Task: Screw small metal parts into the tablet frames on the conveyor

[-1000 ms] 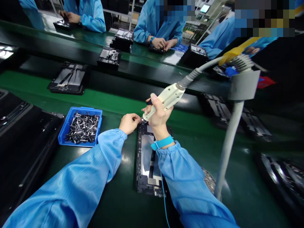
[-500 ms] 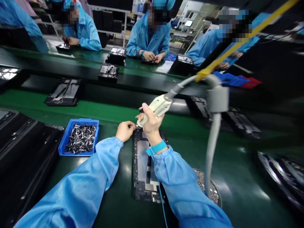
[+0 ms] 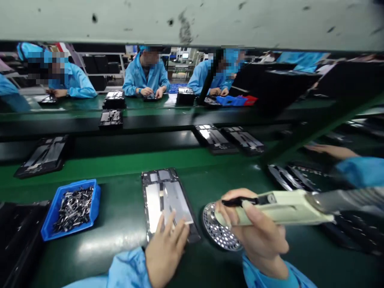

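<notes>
My right hand is closed round a cream electric screwdriver that lies almost level, its tip over a round perforated screw dish. My left hand rests with fingers stretched flat on the near end of a black device frame lying on the green bench. The frame's far end shows bare metal plates.
A blue tray of small metal parts sits left of the frame. Black frames lie on the conveyor behind and to the right. Several people in blue coats work across the belt. Another person's hand reaches in at right.
The view has swung up and back. My right hand carried the screwdriver off the frame's top edge to the screw dish. My left hand left the top corner and now lies flat on the frame's near end.
</notes>
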`<state>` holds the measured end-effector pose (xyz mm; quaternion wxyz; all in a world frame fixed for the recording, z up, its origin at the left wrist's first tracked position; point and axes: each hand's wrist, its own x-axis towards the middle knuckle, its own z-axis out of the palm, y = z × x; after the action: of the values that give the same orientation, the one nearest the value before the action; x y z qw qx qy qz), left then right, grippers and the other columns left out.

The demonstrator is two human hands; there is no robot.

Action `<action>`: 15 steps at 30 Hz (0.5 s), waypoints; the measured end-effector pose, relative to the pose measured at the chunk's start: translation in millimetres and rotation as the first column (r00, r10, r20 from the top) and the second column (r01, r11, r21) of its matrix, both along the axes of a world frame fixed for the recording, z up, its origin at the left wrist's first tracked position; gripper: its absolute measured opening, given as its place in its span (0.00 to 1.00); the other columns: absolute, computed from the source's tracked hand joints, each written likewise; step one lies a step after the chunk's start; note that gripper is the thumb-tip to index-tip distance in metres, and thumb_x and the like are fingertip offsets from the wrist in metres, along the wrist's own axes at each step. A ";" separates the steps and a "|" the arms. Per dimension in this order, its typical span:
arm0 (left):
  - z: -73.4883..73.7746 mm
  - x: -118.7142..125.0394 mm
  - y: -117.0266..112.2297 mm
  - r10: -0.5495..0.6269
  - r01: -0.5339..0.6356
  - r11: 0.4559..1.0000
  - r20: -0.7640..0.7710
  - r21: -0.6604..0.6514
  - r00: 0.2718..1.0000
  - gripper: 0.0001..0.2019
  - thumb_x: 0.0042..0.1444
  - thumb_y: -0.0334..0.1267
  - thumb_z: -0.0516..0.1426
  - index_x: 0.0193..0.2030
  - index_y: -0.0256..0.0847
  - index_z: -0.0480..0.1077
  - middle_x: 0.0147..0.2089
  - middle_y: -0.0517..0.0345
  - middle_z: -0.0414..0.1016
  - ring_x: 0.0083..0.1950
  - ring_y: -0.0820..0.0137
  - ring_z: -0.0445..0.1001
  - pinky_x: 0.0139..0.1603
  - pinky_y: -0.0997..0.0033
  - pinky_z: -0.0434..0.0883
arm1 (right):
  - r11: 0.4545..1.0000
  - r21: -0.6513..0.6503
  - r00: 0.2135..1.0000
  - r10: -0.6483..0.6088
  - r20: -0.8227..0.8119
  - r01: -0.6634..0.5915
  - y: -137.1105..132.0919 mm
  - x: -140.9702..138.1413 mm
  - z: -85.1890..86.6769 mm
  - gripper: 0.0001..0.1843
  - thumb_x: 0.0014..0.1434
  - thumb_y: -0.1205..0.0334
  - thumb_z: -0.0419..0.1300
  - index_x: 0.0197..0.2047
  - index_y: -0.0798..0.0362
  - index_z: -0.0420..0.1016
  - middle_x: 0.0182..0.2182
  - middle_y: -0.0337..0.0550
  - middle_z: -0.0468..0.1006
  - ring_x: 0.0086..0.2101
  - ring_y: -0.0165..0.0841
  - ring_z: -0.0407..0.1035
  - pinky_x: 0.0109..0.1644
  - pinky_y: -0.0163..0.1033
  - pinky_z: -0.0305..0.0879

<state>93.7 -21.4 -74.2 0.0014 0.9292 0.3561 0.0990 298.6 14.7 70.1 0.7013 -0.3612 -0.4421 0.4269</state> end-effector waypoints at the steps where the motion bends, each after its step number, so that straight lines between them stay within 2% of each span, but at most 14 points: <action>1: -1.0 -3.4 17.0 0.044 -0.044 0.999 -0.034 -0.001 0.998 0.27 0.69 0.35 0.52 0.75 0.44 0.64 0.76 0.51 0.63 0.77 0.47 0.60 0.73 0.37 0.66 | 0.999 0.006 0.999 -0.047 0.017 0.047 -5.0 8.7 -6.7 0.16 0.57 0.46 0.71 0.34 0.51 0.85 0.13 0.36 0.67 0.15 0.34 0.67 0.21 0.42 0.69; 4: 12.5 -19.1 97.9 0.238 -0.241 0.970 -0.065 -0.042 0.969 0.30 0.67 0.32 0.50 0.76 0.46 0.63 0.76 0.50 0.62 0.78 0.45 0.58 0.74 0.31 0.61 | 0.986 -0.002 0.986 -0.167 0.027 0.167 -8.9 25.7 -22.6 0.15 0.56 0.46 0.71 0.32 0.50 0.85 0.12 0.35 0.67 0.13 0.33 0.64 0.21 0.43 0.69; 7: 36.1 -37.9 180.3 0.489 -0.489 0.870 -0.017 -0.064 0.872 0.30 0.65 0.31 0.51 0.73 0.50 0.67 0.75 0.51 0.66 0.77 0.47 0.61 0.78 0.32 0.52 | 0.966 -0.019 0.965 -0.259 -0.033 0.258 -3.5 32.2 -31.7 0.16 0.55 0.46 0.72 0.31 0.50 0.81 0.11 0.32 0.65 0.12 0.32 0.63 0.19 0.40 0.65; 9: 46.0 -51.0 218.7 0.578 -0.578 0.815 -0.014 -0.048 0.816 0.30 0.65 0.30 0.49 0.73 0.45 0.66 0.75 0.46 0.65 0.77 0.44 0.60 0.77 0.26 0.49 | 0.957 -0.033 0.955 -0.290 -0.066 0.289 0.4 33.4 -36.7 0.17 0.53 0.46 0.73 0.30 0.50 0.79 0.11 0.31 0.64 0.11 0.30 0.60 0.17 0.38 0.62; 12: 45.2 -69.4 246.6 0.665 -0.665 0.746 -0.015 -0.034 0.747 0.30 0.65 0.31 0.47 0.74 0.39 0.65 0.76 0.41 0.62 0.77 0.40 0.58 0.74 0.23 0.51 | 0.954 -0.078 0.949 -0.297 -0.108 0.289 2.9 32.6 -45.6 0.17 0.51 0.45 0.74 0.30 0.49 0.78 0.11 0.30 0.64 0.11 0.29 0.59 0.16 0.38 0.63; 15: 31.2 -82.7 244.2 0.678 -0.680 0.733 0.090 -0.002 0.730 0.28 0.67 0.35 0.46 0.72 0.31 0.66 0.76 0.38 0.62 0.78 0.43 0.57 0.78 0.32 0.50 | 0.961 -0.119 0.956 -0.263 -0.131 0.248 2.0 28.8 -53.3 0.19 0.50 0.45 0.75 0.30 0.49 0.76 0.11 0.29 0.65 0.12 0.28 0.59 0.17 0.38 0.66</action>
<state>11.0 222.8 -43.0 -0.0344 0.7298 0.6688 0.1373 327.4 16.8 16.8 0.7619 -0.4181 -0.3170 0.3797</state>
